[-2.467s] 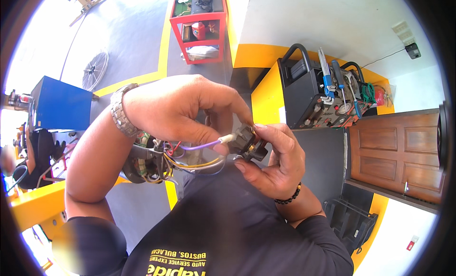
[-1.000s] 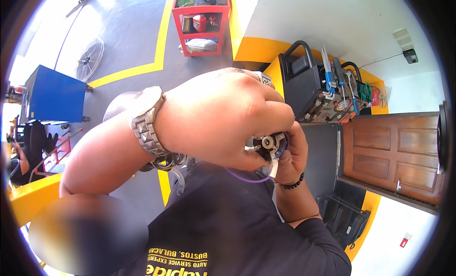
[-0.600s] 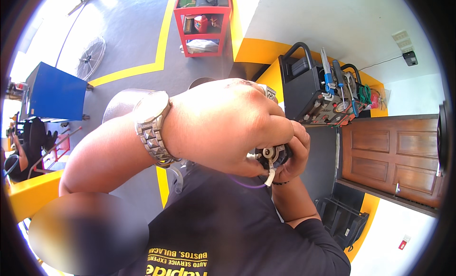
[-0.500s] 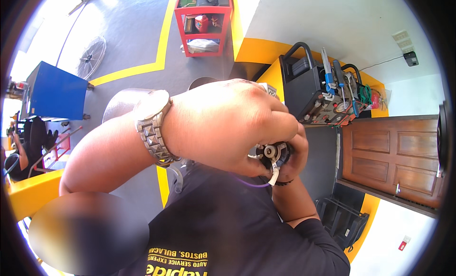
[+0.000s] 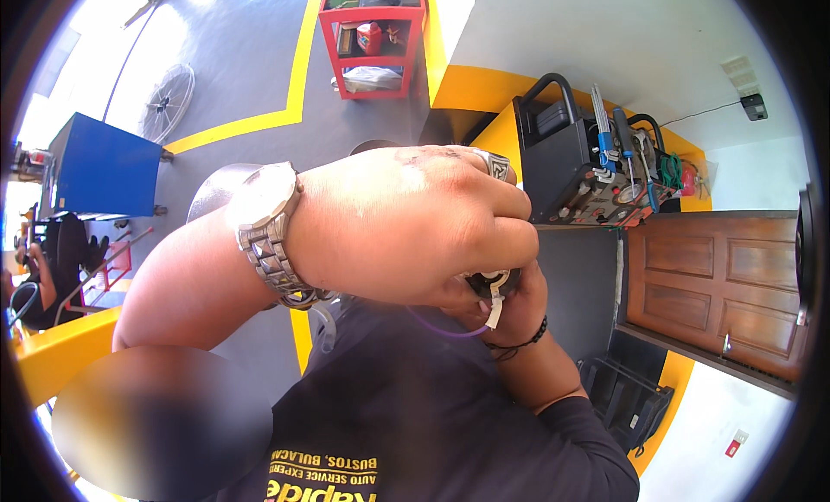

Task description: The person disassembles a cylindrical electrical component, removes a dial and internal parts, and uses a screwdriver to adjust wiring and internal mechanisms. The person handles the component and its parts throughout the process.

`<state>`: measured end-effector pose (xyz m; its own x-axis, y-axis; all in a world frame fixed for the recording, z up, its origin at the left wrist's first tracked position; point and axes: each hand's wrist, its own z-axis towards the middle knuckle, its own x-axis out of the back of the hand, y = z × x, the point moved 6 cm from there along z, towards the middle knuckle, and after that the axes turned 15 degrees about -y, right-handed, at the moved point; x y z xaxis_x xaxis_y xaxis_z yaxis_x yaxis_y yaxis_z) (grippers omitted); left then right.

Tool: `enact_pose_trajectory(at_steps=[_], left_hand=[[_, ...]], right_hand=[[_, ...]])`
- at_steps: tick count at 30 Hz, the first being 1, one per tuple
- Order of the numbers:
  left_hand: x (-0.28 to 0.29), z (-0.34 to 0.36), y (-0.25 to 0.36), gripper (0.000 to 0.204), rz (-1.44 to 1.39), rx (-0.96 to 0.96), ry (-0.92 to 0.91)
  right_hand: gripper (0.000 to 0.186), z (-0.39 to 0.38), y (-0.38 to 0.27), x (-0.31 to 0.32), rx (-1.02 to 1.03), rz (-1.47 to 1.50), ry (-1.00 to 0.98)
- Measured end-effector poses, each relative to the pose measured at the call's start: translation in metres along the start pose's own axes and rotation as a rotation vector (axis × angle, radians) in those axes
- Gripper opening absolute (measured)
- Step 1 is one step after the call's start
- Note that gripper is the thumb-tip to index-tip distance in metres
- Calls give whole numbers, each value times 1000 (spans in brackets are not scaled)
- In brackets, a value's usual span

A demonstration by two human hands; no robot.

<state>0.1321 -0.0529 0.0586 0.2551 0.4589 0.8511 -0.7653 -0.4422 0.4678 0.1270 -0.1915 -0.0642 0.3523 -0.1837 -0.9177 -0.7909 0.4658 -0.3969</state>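
In front of my dark shirt, both hands meet around a small round dark part [image 5: 485,286] with a metal centre and a pale tab [image 5: 495,310]. I cannot make out what kind of part it is. My left hand [image 5: 424,217], with a metal watch [image 5: 270,243] at the wrist and a ring, is curled over its top and hides much of it. Below and to the right, my right hand [image 5: 526,296] wraps around its side, a dark beaded bracelet on that wrist. A thin purple wire or tube [image 5: 441,329] curves beneath the hands.
A black machine [image 5: 562,169] with hand tools on top stands at the right by a wooden door [image 5: 679,303]. Farther off are a red shelf trolley [image 5: 373,99], a blue cabinet [image 5: 108,169] and a spoked wheel [image 5: 167,104]. At far left, another person's arm [image 5: 43,277] shows.
My left hand has rolled over the part, covering its metal centre, and its ring now shows more. My right hand has shifted slightly left and down.
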Motion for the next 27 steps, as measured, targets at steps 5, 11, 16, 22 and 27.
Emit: enact_pose_trajectory(at_steps=[5,11,16,22,27], left_hand=[[6,-2,0,38,43,14,-7],[9,-4,-6,43,-106,50,-13],[7,-2,-4,42,-196,-16,19],[13,-2,-7,42,-256,-8,65],[14,-3,-3,42,-77,1,85]], right_hand=[[59,2,-18,0,122,-926,-75],[63,2,-26,-9,814,-1815,-151],[60,-2,-31,-9,978,-1950,-180],[50,9,-42,-11,823,-1777,-341],[60,25,-25,0,522,-1002,-278]])
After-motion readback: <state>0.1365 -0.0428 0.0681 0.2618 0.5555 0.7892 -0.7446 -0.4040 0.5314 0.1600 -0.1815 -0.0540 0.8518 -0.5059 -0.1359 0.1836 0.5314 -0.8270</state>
